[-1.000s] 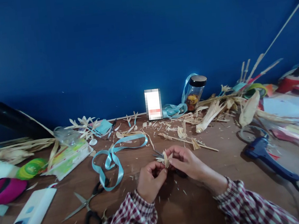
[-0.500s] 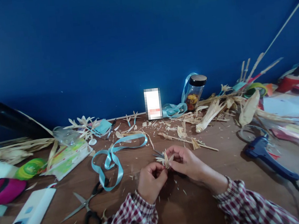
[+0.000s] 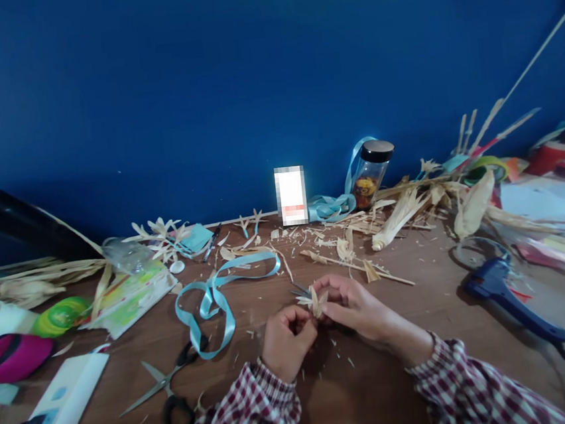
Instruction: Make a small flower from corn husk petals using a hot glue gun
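Note:
Near the middle of the brown table, a small husk flower (image 3: pixel 316 302) with pale pointed petals is held between both hands. My right hand (image 3: pixel 354 308) is closed on it from the right, thumb and fingers pinching the petals. My left hand (image 3: pixel 289 341) has its fingers curled and pressed together at the flower's lower left; what lies between its fingertips is hidden. A thin dark tip shows just behind the petals. Left of my hands lie open scissors (image 3: pixel 166 383) and a looped light blue ribbon (image 3: pixel 227 314).
A blue glue gun (image 3: pixel 518 302) with a cord lies at the right. Dried husks (image 3: pixel 397 217), scraps and a lidded jar (image 3: pixel 371 173) line the blue wall. A husk-wrapped stick (image 3: pixel 358 268) lies beyond my hands. At the left are a white power strip (image 3: pixel 66 409) and green tape (image 3: pixel 60 318).
The whole view has shifted slightly, so things appear a little further right. Both hands keep nearly the same pose around the flower.

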A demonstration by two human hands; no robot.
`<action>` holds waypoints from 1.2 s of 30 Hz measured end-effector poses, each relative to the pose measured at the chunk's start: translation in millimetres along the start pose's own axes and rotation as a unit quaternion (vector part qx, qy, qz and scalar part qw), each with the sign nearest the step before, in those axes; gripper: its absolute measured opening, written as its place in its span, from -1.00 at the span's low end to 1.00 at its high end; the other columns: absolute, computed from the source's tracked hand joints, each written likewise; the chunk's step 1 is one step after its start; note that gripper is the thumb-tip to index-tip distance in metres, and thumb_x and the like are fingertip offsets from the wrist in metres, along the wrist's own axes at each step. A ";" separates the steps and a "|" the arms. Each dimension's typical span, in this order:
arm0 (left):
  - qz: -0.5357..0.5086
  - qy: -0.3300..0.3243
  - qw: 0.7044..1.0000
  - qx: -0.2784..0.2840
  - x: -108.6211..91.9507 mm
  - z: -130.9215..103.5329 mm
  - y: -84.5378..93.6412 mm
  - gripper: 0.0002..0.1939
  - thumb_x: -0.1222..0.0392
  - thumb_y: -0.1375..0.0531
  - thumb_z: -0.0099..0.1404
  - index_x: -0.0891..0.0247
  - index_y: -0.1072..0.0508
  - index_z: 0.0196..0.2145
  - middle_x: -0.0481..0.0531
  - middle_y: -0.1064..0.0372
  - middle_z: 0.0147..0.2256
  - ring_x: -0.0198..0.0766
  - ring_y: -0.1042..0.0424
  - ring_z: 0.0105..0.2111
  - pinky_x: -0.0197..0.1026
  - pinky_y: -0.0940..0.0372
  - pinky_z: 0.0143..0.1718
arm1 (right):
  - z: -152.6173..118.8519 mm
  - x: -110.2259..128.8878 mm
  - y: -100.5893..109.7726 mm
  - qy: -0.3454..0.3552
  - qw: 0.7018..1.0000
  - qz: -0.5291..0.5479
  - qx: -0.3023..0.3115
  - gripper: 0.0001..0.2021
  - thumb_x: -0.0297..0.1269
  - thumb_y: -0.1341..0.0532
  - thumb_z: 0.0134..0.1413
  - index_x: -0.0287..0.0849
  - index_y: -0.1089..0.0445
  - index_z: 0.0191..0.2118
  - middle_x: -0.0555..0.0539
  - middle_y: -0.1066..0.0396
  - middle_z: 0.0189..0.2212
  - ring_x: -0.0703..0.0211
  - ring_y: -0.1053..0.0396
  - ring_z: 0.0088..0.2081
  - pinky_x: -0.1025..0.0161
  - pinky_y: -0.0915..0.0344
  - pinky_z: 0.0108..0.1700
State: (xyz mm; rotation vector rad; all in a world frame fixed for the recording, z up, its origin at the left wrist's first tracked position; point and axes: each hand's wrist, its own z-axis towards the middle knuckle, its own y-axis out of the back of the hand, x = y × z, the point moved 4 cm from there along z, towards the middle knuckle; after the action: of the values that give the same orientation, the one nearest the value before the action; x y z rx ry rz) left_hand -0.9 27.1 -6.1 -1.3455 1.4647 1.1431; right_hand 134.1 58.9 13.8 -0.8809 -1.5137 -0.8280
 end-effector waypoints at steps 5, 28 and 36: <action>-0.014 0.004 1.000 -0.002 -0.1 0.6 2.3 -0.82 0.14 -0.25 -0.04 0.32 -0.39 -0.58 -0.14 -0.21 -0.72 -0.44 -0.16 -0.75 -0.39 -0.10 -0.72 | -0.4 0.0 0.2 -0.022 0.999 0.035 -0.004 -0.74 -0.40 -0.17 -0.04 -0.20 -0.23 -0.15 0.00 -0.43 -0.45 0.30 -0.36 -0.45 0.35 -0.26 -0.39; -0.076 -0.029 0.995 -0.055 0.8 -0.6 3.9 -0.77 0.10 -0.29 -0.02 0.35 -0.46 -0.49 -0.05 -0.33 -0.61 -0.37 -0.27 -0.62 -0.35 -0.27 -0.65 | 1.6 -5.0 -9.1 0.008 0.994 0.073 -0.077 -0.80 -0.31 -0.22 -0.04 -0.20 -0.28 -0.25 -0.01 -0.41 -0.40 0.29 -0.35 -0.39 0.33 -0.28 -0.33; -0.174 -0.049 0.980 -0.082 13.6 7.0 9.5 -0.75 0.08 -0.32 -0.01 0.34 -0.51 -0.44 -0.06 -0.36 -0.58 -0.44 -0.24 -0.62 -0.41 -0.22 -0.64 | -1.2 -6.7 -19.5 -0.023 0.996 0.069 -0.045 -0.76 -0.15 -0.25 -0.07 -0.23 -0.32 -0.35 0.04 -0.35 -0.54 0.32 -0.32 -0.50 0.36 -0.26 -0.44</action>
State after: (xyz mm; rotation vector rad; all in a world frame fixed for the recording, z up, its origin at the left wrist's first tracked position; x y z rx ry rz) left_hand -11.6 30.6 -20.1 -1.5629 1.0299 1.0981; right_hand 117.9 48.1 6.7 -1.0661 -1.4471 -0.7838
